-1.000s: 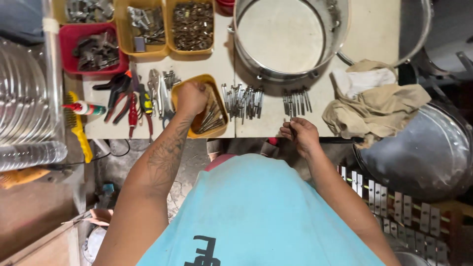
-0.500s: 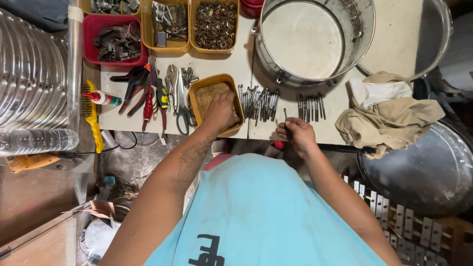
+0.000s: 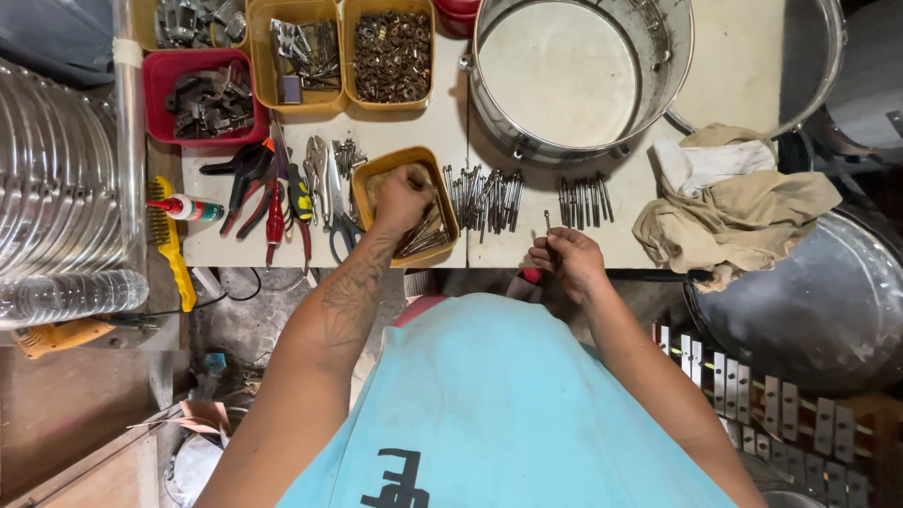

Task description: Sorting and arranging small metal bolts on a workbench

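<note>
My left hand (image 3: 403, 199) reaches into a small yellow tray (image 3: 376, 169) that holds thin metal bolts, its fingers closed down among them. My right hand (image 3: 567, 261) hovers at the workbench's near edge and pinches one upright bolt (image 3: 547, 222) between its fingers. Two rows of similar bolts (image 3: 484, 198) (image 3: 583, 199) lie on the pale bench top between the hands and a big round steel pot (image 3: 564, 71). What my left fingers grip inside the tray is hidden.
Pliers and cutters (image 3: 282, 193) lie left of the tray, beside a yellow brush (image 3: 169, 240) and a small glue tube (image 3: 183, 209). Yellow and red bins (image 3: 282, 56) of hardware line the back. Beige rags (image 3: 734, 207) sit right, a ribbed metal drum (image 3: 56, 188) left.
The view has shifted so the bench sits lower in frame. My left hand has pushed deeper into the yellow tray. My right hand now holds a bolt upright.
</note>
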